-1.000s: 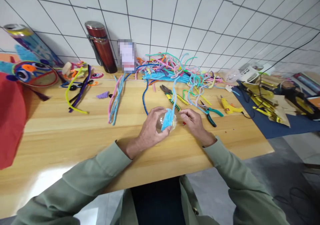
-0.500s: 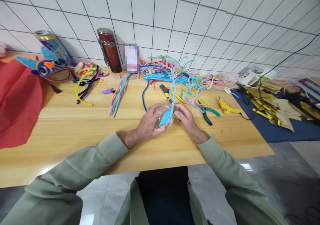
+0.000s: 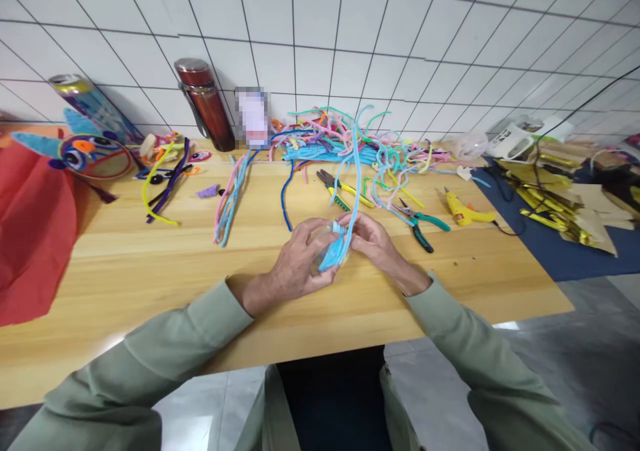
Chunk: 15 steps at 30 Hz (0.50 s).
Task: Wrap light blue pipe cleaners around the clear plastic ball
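Over the wooden table (image 3: 150,304), my left hand (image 3: 304,257) grips a small clear, rounded object partly covered with rows of light blue pipe cleaner (image 3: 334,249). My right hand (image 3: 370,237) is pinched at the right side of that wrapped object, on a light blue strand (image 3: 357,184). The strand's long free end rises toward the pile at the back. The right fingertips are partly hidden behind the strand. Just beyond the hands lie yellow-green pliers (image 3: 345,189), with teal-handled pliers (image 3: 423,224) to the right.
A pile of colourful pipe cleaners (image 3: 330,153) lies along the wall, beside a phone and a red-brown flask (image 3: 207,107). A yellow glue gun (image 3: 465,212) rests at right. A decorated mask (image 3: 95,156), a can and red material (image 3: 30,237) are at left.
The view has shifted slightly. My right hand has moved a little relative to the wrapped object, and the blue strand now leans more to the right. Both hands keep their hold.
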### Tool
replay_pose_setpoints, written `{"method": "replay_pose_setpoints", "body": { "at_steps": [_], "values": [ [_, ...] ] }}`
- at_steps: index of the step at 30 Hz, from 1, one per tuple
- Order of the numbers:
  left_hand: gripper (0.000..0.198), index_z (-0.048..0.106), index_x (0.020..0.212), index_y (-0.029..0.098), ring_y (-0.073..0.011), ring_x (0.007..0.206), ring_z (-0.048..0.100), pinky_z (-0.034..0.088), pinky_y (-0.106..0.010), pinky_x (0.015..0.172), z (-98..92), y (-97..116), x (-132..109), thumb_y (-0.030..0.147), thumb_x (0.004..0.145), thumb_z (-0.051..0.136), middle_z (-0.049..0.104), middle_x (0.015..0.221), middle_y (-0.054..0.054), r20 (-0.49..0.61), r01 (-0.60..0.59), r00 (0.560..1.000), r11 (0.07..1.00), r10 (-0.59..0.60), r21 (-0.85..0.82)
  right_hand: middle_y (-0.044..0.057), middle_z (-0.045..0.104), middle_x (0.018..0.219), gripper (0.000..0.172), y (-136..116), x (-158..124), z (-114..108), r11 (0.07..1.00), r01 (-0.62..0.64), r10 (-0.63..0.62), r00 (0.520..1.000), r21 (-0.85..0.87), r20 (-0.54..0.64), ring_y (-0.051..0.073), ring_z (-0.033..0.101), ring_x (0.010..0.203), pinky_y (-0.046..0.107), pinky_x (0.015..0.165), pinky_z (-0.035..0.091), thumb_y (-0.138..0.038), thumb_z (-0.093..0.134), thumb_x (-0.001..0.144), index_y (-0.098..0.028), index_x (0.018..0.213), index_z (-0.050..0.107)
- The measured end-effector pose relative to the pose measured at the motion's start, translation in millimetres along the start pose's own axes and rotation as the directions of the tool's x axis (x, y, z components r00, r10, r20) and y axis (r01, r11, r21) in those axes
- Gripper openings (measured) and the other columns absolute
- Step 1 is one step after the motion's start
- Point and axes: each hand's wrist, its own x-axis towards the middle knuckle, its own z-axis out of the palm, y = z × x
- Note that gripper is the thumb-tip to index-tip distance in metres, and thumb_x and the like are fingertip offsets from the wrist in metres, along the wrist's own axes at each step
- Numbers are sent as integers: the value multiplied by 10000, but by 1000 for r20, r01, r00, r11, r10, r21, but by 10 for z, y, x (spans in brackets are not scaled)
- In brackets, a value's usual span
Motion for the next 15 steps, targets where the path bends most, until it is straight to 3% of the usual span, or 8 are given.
{"method": "replay_pose_setpoints", "body": {
  "at_steps": [7,15],
  "values": [
    [655,475,1548,293,-374,1422,583,585,-588,1126,-24,12,-3,259,940,714,522,1504,-192,5,-21,1000,1000,21,-6,63,729,1229,479,-25,-50,38,1000,14,-14,1000,25,-5,261,687,1172,412,1052,544,-663,867,864,-285,1123,730],
    [664,497,1528,293,-387,1463,554,556,-641,1166,-49,14,-60,272,920,763,499,1526,-180,-20,-26,999,999,27,26,55,731,1287,439,-52,-93,124,989,-46,47,999,138,0,253,667,1217,414,1094,525,-616,871,881,-295,1131,705]
  ]
}}
